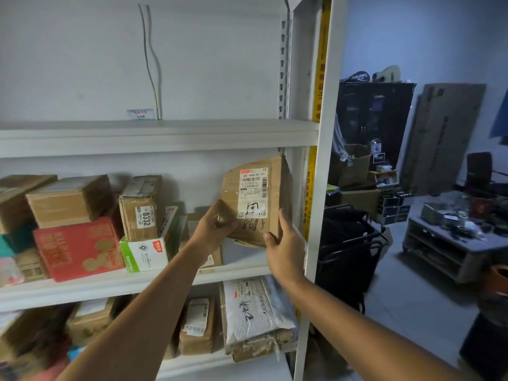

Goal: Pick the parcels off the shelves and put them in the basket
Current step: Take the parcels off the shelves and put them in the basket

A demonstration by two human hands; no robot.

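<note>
Cardboard parcel is held in the air above the middle shelf, at its right end, just beside the white upright. Long axis is near vertical, top tipped right, label facing us. Left grip curls round the lower-left corner. Right grip wraps the lower-right edge. Box marked 0332 and red box sit to the left. Black basket stands beyond the upright, which is between it and the parcel.

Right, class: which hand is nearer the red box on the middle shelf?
Left. The left hand grips the brown parcel low on its left, closer to the red box; the right hand holds its right side, further off.
</note>
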